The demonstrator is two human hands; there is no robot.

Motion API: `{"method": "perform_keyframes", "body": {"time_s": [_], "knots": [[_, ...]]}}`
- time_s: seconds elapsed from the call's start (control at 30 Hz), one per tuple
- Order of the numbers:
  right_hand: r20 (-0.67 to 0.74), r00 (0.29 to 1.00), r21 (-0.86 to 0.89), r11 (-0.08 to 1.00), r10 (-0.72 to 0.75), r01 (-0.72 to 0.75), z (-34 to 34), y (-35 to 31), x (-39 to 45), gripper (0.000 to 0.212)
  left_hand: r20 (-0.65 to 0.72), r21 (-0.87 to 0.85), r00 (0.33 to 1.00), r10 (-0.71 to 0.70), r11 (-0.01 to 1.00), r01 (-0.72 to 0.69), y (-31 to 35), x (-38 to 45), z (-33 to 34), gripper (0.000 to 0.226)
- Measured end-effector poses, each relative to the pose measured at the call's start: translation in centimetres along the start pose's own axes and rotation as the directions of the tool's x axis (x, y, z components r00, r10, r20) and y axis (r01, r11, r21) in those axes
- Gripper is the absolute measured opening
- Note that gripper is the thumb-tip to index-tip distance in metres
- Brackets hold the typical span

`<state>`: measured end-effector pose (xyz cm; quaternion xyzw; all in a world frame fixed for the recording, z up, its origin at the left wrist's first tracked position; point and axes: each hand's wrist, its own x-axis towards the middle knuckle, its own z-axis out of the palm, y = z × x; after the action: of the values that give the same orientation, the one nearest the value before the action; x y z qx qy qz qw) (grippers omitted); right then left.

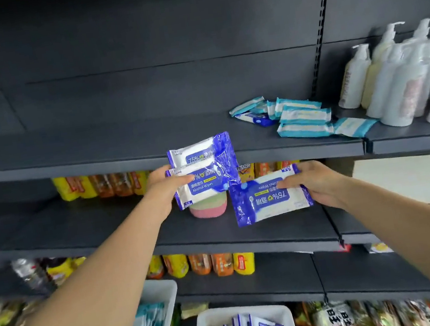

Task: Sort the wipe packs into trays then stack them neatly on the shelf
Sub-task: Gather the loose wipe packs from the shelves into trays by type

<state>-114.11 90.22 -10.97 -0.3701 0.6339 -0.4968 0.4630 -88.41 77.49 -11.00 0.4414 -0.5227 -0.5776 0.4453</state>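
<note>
At the front edge of the top shelf (122,155), held up in the left hand (162,186): two blue packs (203,170), one overlapping the other, thumb across the front one and fingers curled behind. Just below and to the right, over the middle shelf (105,225), one more blue pack (270,196), upside down, pinched in the right hand (318,183) by its right end. Three blue packs in hand, then, none of them set down yet. Already lying near the right end of the top shelf: a loose pile of teal packs (302,118), about six or seven, not stacked neatly, plus one blue pack partly under them. Beside them, at the far right, a group of white pump bottles (393,84), roughly eight, hard to count. Down below, two white trays: left tray (160,289) with teal packs, count not clear because blurred; right tray (210,321) with blue packs, at least four standing. Sorting looks mostly done; stacking on the shelf only begun, probably far from half, with both trays not yet emptied and the teal pile needing to be straightened.
</note>
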Motion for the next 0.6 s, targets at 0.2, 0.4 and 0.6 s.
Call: {"method": "perform_keyframes", "body": {"time_s": [0.2,0.4,0.6], "knots": [[-0.017,0.986,-0.062,0.984,0.168,-0.169,0.7,7.9,-2.5,0.014,0.025,0.096,0.992,-0.127,0.988,0.124,-6.2,-4.5,-1.1,0.038],[-0.103,0.949,-0.032,0.953,0.298,-0.302,2.2,16.6,-4.6,0.015,-0.002,0.136,0.946,-0.323,0.938,0.32,-16.2,-7.3,-2.8,0.04],[-0.156,0.897,-0.036,0.905,0.413,-0.423,2.9,26.2,-5.7,0.012,-0.044,0.138,0.863,-0.504,0.852,0.505,-26.9,-10.3,-4.8,0.032]]}}
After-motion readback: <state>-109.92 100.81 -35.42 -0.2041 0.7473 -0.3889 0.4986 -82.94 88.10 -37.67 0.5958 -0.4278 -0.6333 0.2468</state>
